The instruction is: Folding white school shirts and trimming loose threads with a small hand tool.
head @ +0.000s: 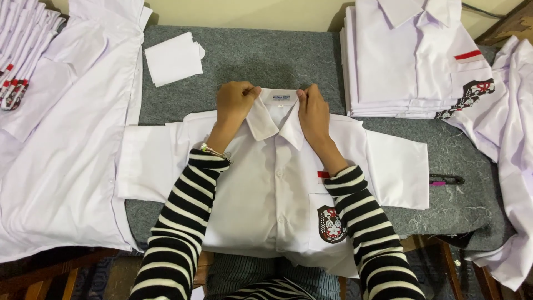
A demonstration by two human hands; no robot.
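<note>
Head view: a white school shirt (266, 189) lies face up and buttoned on the grey felt table (250, 55), w/ its short sleeves spread to both sides and its hem hanging over the near edge toward the person. A crest badge (331, 224) is on the chest pocket, and a small red stripe sits just above it.

The left hand (236, 104) pinches the left collar point between thumb and fingers, closed on the cloth. The right hand (312, 111) does the same on the right side of the collar (276, 119), fingers curled over its top edge. Both arms wear striped black-and-white sleeves, and a thin bracelet (214, 151) is on the left wrist.

To do this well, I think both collar points should be pulled w/ equal tension, so the placket stays straight and centred, and the neckband lies flat w/o wrinkles.

No real containers here; the things are in piles. A stack of folded shirts (411, 55) stands at the far right, an open unfolded shirt (66, 139) covers the left side, more loose white cloth (513, 139) hangs at the right edge. A folded white paper piece (173, 58) lies at the far left of the felt, and small thread snips (446, 180) lie near the right sleeve.
</note>
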